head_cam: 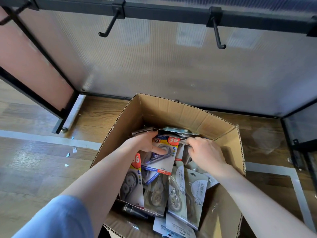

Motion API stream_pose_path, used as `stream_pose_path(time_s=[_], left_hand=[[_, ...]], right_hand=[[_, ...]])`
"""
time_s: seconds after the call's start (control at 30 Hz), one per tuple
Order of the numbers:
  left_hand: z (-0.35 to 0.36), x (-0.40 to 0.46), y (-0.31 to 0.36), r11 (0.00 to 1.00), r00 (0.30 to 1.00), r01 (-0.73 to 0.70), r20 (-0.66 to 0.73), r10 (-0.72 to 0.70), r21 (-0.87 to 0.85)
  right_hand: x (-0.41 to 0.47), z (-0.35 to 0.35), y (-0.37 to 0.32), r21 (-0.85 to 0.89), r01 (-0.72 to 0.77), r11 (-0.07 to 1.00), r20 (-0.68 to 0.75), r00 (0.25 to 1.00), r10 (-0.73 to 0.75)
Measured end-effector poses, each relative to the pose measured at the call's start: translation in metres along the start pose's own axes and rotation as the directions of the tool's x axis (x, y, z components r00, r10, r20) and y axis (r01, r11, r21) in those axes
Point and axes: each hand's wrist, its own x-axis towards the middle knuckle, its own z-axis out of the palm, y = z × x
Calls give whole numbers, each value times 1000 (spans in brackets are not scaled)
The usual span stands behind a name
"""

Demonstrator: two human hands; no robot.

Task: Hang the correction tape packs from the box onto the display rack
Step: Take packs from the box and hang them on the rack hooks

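Two hands reach into the cardboard box [180, 110] on the floor: the left hand [145, 143] grips a correction tape pack [164, 157] near the far wall, the right hand [205, 152] pinches another pack's edge [183, 142]; rack hooks [217, 35] hang bare above.

The floor [34, 172] is brown wood with shiny light on it. White tape lines [51, 139] run across it. Small paper scraps [74, 149] lie near the tape. A pink panel [30, 66] stands at the left.
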Motion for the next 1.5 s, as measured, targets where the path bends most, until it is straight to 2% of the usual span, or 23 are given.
stream_pose_path(time_s=[0.1, 0.2, 0.33, 0.43, 0.6, 0.77, 0.93, 1.1, 1.23, 1.37, 1.5], left_hand=[[0, 1, 7, 998, 998, -55, -17, 55, 41], [1, -3, 10, 987, 993, -115, -23, 118, 115], [7, -11, 13, 935, 978, -181, -47, 205, 304], [10, -18, 18, 905, 976, -178, -50, 213, 386], [16, -27, 24, 826, 962, -169, -91, 257, 538], [20, -23, 18, 867, 974, -200, -5, 227, 457], [16, -21, 23, 796, 961, -168, -84, 264, 582], [23, -33, 15, 865, 924, -158, -239, 300, 476], [25, -42, 11, 897, 839, -290, -363, 406, 334], [16, -53, 14, 933, 874, -342, -327, 360, 113], [-2, -70, 20, 929, 894, -363, -309, 326, -69]], right_hand=[[2, -5, 5, 4, -56, 998, -21, 998, 56], [-1, -7, 8, 83, -72, 994, -20, 997, 74], [-11, -14, 10, 141, -78, 987, -47, 995, 86], [-16, -24, 16, 205, -96, 974, -101, 988, 118], [-18, -38, 24, 436, -100, 894, -222, 951, 214], [-21, -38, 23, 389, -108, 915, -259, 940, 221], [-23, -36, 26, 359, -124, 925, -264, 937, 228], [-23, -36, 25, 345, -136, 929, -250, 940, 231], [-21, -38, 23, 358, -137, 924, -246, 940, 235], [-23, -42, 22, 469, -91, 879, -261, 936, 236], [-21, -57, 24, 672, -73, 737, -238, 921, 309]])
